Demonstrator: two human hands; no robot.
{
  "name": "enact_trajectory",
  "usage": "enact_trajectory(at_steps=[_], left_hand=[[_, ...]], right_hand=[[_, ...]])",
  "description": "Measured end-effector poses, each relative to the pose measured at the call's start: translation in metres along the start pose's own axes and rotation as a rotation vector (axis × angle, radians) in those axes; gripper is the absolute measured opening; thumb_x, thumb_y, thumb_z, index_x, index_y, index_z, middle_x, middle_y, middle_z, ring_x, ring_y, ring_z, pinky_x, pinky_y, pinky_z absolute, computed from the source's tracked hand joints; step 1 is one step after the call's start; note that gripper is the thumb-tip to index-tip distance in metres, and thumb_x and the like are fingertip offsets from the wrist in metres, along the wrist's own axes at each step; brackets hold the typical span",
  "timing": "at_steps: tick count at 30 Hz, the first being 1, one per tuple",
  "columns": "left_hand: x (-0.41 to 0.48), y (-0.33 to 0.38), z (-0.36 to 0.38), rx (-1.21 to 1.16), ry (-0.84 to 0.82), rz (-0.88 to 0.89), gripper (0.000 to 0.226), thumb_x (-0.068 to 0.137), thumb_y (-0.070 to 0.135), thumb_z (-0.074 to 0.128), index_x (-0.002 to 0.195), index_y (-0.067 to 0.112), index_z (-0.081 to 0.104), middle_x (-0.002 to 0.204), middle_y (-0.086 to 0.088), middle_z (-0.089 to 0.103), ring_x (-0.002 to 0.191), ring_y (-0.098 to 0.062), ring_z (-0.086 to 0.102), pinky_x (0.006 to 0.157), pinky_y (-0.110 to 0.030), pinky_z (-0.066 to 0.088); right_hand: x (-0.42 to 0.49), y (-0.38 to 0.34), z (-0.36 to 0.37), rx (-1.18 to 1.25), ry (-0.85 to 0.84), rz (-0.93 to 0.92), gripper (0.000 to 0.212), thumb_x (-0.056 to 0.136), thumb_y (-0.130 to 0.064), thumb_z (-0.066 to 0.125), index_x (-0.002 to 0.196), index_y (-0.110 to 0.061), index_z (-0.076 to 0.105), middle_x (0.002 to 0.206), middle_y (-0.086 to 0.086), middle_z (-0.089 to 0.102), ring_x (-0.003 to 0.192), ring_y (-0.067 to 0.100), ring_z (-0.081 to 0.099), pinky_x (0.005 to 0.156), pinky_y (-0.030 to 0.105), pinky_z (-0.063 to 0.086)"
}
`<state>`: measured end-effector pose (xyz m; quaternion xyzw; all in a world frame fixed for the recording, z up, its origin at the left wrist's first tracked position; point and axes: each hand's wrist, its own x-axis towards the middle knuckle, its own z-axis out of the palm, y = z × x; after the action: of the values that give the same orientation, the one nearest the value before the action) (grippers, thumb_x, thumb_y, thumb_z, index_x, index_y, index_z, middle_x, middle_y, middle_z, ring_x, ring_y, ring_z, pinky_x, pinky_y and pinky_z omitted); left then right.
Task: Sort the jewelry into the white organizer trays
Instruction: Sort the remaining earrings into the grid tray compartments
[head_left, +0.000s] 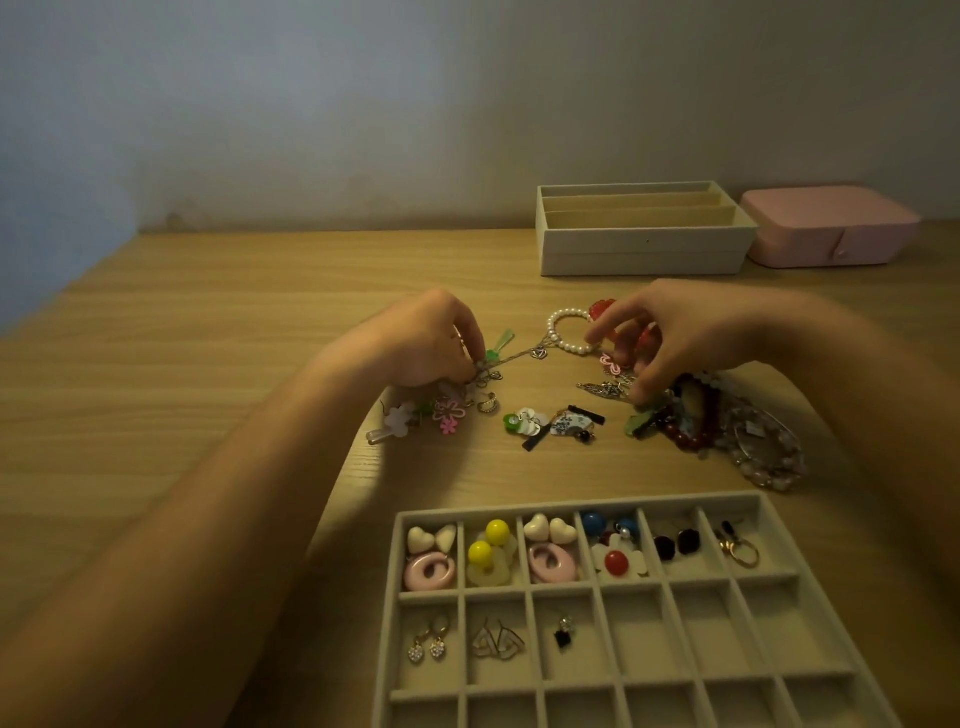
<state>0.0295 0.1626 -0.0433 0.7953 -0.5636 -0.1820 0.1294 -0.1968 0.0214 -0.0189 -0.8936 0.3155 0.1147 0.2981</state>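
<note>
Loose jewelry lies across the middle of the wooden table. My left hand (434, 340) pinches one end of a thin silver chain (519, 356) with a small heart charm, above pink flower earrings (449, 413). My right hand (670, 338) reaches over a pearl bracelet (563, 332) and red beads (602, 307), its fingertips pinching a silver piece (605, 388) in the pile. A white grid tray (597, 509) in front holds earrings in its top two rows. Beaded bracelets (691, 431) lie heaped at the right.
A second white tray (644, 254) with long compartments stands at the back, stacked on another. A pink jewelry box (831, 228) sits to its right. A wall runs along the table's far edge. Bare wood stretches to the left.
</note>
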Motion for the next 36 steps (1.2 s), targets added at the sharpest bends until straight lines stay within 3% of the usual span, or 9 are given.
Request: enact_trajectory(at_steps=[3,5,9,13,18,26,29,32,36], left_hand=[[-0.005,0.006,0.001,-0.026,0.047,0.054,0.011,0.083,0.023,0.076,0.09,0.029,0.071,0.083,0.004,0.07,0.075,-0.016,0.066,0.064,-0.029,0.052],[-0.011,0.015,0.002,-0.068,0.035,0.14,0.01,0.082,0.029,0.078,0.089,0.03,0.071,0.082,0.005,0.069,0.073,-0.015,0.066,0.066,-0.029,0.052],[-0.022,0.037,0.009,-0.03,-0.187,0.215,0.026,0.077,0.044,0.08,0.098,0.032,0.069,0.093,0.008,0.065,0.084,-0.01,0.06,0.068,-0.028,0.049],[-0.023,0.04,0.015,0.027,-0.226,0.22,0.027,0.075,0.038,0.085,0.095,0.034,0.067,0.089,0.011,0.063,0.08,-0.007,0.06,0.065,-0.03,0.054],[-0.024,0.029,0.008,0.031,-0.182,0.199,0.022,0.081,0.029,0.081,0.101,0.028,0.071,0.092,0.009,0.067,0.083,-0.01,0.063,0.072,-0.027,0.054],[-0.027,0.012,-0.006,-0.146,-0.114,0.201,0.014,0.085,0.015,0.077,0.092,0.026,0.075,0.092,0.004,0.075,0.087,-0.015,0.071,0.085,-0.037,0.059],[-0.03,0.009,-0.009,-0.243,-0.1,0.209,0.014,0.085,0.01,0.076,0.091,0.022,0.075,0.091,0.0,0.076,0.084,-0.017,0.072,0.073,-0.027,0.06],[-0.033,0.008,-0.011,-0.335,-0.055,0.219,0.01,0.087,0.007,0.074,0.095,0.013,0.075,0.086,-0.003,0.074,0.065,-0.003,0.064,0.053,-0.012,0.046],[-0.034,0.007,-0.012,-0.345,-0.091,0.198,0.011,0.09,0.011,0.071,0.1,0.014,0.073,0.085,-0.001,0.077,0.066,-0.007,0.065,0.05,-0.015,0.045]], right_hand=[[-0.006,-0.001,-0.001,0.018,0.032,-0.03,0.062,0.077,-0.015,0.085,0.129,-0.036,0.059,0.113,-0.007,0.062,0.097,0.01,0.06,0.079,0.023,0.05],[-0.008,-0.005,0.001,0.029,0.101,-0.087,0.045,0.079,-0.022,0.085,0.116,-0.038,0.065,0.109,-0.01,0.063,0.097,0.007,0.059,0.075,0.02,0.048],[-0.009,-0.016,0.015,0.007,0.061,-0.159,0.021,0.08,-0.032,0.083,0.099,-0.036,0.073,0.097,-0.008,0.066,0.087,0.007,0.061,0.072,0.02,0.047],[-0.006,-0.026,0.031,-0.045,0.019,-0.16,0.025,0.078,-0.035,0.084,0.1,-0.034,0.071,0.095,-0.01,0.066,0.086,0.007,0.062,0.067,0.019,0.045],[-0.009,-0.029,0.031,-0.105,-0.027,-0.162,0.018,0.084,-0.023,0.081,0.094,-0.034,0.071,0.099,-0.011,0.064,0.088,0.007,0.06,0.07,0.021,0.047],[-0.011,-0.026,0.025,-0.061,-0.003,-0.157,0.023,0.087,-0.015,0.077,0.101,-0.031,0.071,0.096,-0.009,0.07,0.081,-0.006,0.065,0.063,0.014,0.05],[-0.01,-0.026,0.022,-0.043,-0.003,-0.167,0.022,0.087,-0.014,0.077,0.102,-0.029,0.071,0.095,-0.009,0.07,0.077,-0.011,0.063,0.062,0.013,0.05],[-0.008,-0.029,0.019,-0.042,-0.007,-0.158,0.021,0.088,-0.016,0.076,0.103,-0.03,0.071,0.1,-0.008,0.069,0.085,0.001,0.065,0.068,0.018,0.05],[0.005,-0.041,0.022,0.008,0.141,-0.197,0.017,0.096,-0.018,0.066,0.106,-0.031,0.072,0.102,-0.01,0.068,0.092,0.005,0.064,0.07,0.016,0.048]])
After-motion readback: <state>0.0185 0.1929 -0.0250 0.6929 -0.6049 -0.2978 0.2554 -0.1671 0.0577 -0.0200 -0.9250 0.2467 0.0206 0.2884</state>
